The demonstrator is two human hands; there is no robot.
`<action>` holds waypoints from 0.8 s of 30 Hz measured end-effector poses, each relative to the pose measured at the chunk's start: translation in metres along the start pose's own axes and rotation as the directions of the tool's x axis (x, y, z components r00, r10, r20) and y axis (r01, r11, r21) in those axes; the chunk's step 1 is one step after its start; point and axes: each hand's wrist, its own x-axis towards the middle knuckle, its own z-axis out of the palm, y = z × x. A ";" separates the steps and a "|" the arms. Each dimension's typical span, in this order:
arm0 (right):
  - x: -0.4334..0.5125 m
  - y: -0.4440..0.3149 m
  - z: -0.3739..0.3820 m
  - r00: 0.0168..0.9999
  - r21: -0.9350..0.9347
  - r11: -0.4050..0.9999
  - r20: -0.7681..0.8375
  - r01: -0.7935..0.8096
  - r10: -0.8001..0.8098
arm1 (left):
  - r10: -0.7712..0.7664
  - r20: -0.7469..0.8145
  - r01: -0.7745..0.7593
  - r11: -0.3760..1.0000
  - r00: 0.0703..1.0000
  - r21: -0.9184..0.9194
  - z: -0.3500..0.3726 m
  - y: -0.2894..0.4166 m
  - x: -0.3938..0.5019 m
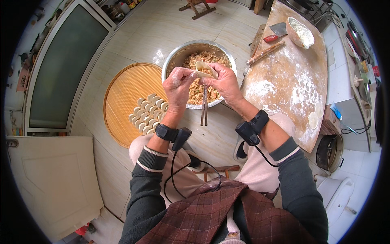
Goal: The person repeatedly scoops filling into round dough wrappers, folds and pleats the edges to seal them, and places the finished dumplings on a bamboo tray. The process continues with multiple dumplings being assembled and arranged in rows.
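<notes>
Between my two hands, above a large metal bowl (198,41), a round dough wrapper (201,65) is partly folded around a lump of filling. My left hand (177,87) pinches its left end between thumb and fingers. My right hand (225,81) cups the right side, thumb below and fingers above. Chopped filling (196,94) lies in the bowl. A pair of chopsticks (204,111) leans over the bowl's near rim, their tips hidden below my right hand. Rows of folded dumplings (147,111) lie on a round slatted tray (122,94) at the left.
To the right stands a floured wooden board (283,79) bearing a rolling pin (265,53), a cleaver (278,29) and a bowl of flour (300,32). A round metal pan (329,152) stands beside it. A cable hangs from each wrist strap. A small wooden stool (198,6) stands beyond the bowl.
</notes>
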 end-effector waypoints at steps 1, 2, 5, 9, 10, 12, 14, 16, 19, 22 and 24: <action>0.000 0.000 0.000 1.000 0.006 1.000 0.005 -0.011 0.011 | -0.005 0.008 0.005 1.000 1.000 -0.003 -0.001 0.001 0.001; -0.001 0.000 0.001 1.000 0.018 1.000 0.007 -0.019 0.019 | 0.015 0.016 -0.016 1.000 1.000 0.026 -0.002 0.002 0.001; -0.002 -0.001 0.002 1.000 0.010 1.000 -0.010 -0.007 0.007 | -0.009 0.046 0.007 0.999 0.999 0.054 -0.004 0.008 0.003; -0.001 -0.001 0.001 0.997 -0.040 0.998 -0.065 0.044 -0.047 | -0.211 0.092 0.213 0.977 0.973 -0.017 -0.004 0.013 0.007; 0.000 -0.001 0.002 0.995 -0.016 0.998 -0.074 0.064 -0.065 | -0.247 0.093 0.251 0.967 0.965 -0.039 -0.003 0.014 0.008; 0.000 0.000 0.003 0.994 0.016 0.996 -0.062 0.089 -0.088 | -0.154 0.115 0.158 0.987 0.981 -0.026 -0.003 0.013 0.010; 0.000 0.000 0.003 0.995 0.038 0.995 -0.029 0.092 -0.091 | -0.049 0.125 0.044 0.998 0.991 0.042 -0.003 0.012 0.011; -0.002 0.000 0.002 0.999 0.010 0.999 0.006 0.037 -0.037 | 0.057 0.142 -0.079 0.985 0.988 0.154 -0.004 0.010 0.011; -0.002 -0.001 0.002 1.000 0.008 1.000 0.027 -0.017 0.016 | 0.124 0.142 -0.151 0.968 0.982 0.201 -0.006 0.009 0.010; -0.002 0.000 0.002 0.999 0.028 0.999 0.026 -0.030 0.029 | 0.080 0.129 -0.101 0.981 0.988 0.165 -0.006 0.010 0.007; -0.003 0.001 0.003 0.999 0.034 0.999 0.028 -0.021 0.020 | -0.025 0.117 0.020 0.999 0.993 0.043 -0.006 0.012 0.005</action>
